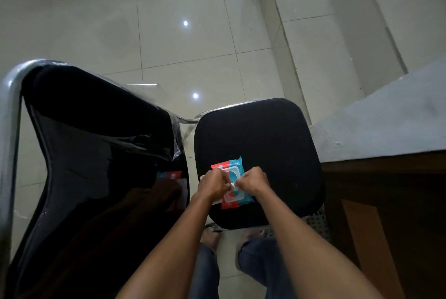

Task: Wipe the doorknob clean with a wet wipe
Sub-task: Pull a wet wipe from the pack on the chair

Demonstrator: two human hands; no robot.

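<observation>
On the black seat (265, 134) of the chair below us lies the red-and-blue wet wipe pack (233, 164), toward the seat's near left corner. Just over it we see both hands close together. The left hand (212, 184) and the right hand (253, 181) each have curled fingers pinching a white wet wipe (233, 186) between them (only a small bit of it shows). A plastic-wrapped backrest (96, 130) stands at left, a grey countertop (386, 117) at right.
</observation>
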